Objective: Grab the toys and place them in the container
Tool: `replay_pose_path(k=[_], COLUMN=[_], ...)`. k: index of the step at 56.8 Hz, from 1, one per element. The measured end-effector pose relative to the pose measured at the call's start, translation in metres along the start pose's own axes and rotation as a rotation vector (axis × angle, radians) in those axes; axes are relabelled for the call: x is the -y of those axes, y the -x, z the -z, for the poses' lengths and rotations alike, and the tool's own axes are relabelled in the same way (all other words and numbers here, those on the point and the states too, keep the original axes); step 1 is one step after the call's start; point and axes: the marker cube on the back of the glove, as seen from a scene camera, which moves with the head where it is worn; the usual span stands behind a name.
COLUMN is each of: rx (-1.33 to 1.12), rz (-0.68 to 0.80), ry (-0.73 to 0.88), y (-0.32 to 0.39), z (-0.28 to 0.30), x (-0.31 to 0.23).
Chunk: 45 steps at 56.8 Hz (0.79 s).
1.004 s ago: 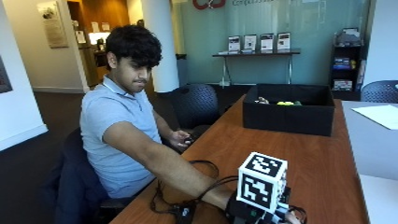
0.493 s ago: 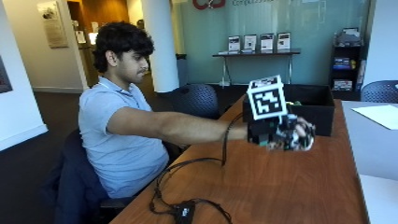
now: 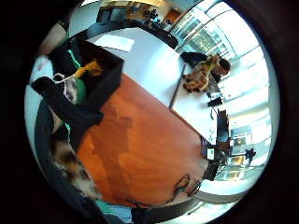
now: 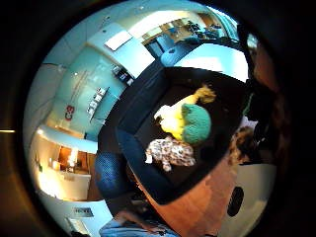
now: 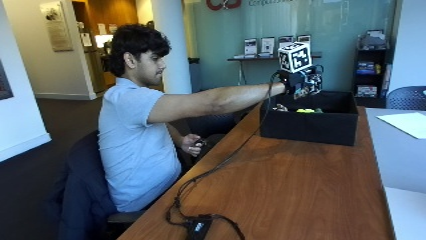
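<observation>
Spotted brown-and-cream plush toy sits tight against the gloved right hand, which now hangs above the near-left corner of the black rectangular fabric container. A second ago that hand was low over the wooden table, well short of the container; half a second ago it was lifted and travelling; now the arm is stretched out full and the hand is over the container's rim. So pick and carry look done, and release is the step left. The little-finger palm view shows plush fur pressed against the black glove, so the fingers look curled round the toy, though no fingertips are clearly seen.

Inside the container, seen from the thumb-side palm view: a green-and-yellow knitted plush and a leopard-spotted plush, touching each other on the container floor.

Beyond the container, on the adjoining white table, another spotted giraffe-like plush is well apart from the container, likely a later pick. A white paper sheet lies just beside the container's right side. The person's bare left hand stays down near the lap.
</observation>
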Motion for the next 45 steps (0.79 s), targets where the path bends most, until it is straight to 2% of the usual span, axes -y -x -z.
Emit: replay_pose_path(k=[8, 16, 22, 26, 45], rx=[0.088, 0.131, 0.007, -0.038, -0.043], rz=[0.026, -0.035, -0.018, 0.013, 0.002], ry=[0.052, 0.268, 0.202, 0.213, 0.201], y=[0.017, 0.02, 0.009, 0.003, -0.024], z=[-0.025, -0.052, -0.056, -0.054, 0.006], x=[0.022, 0.033, 0.032, 0.024, -0.029])
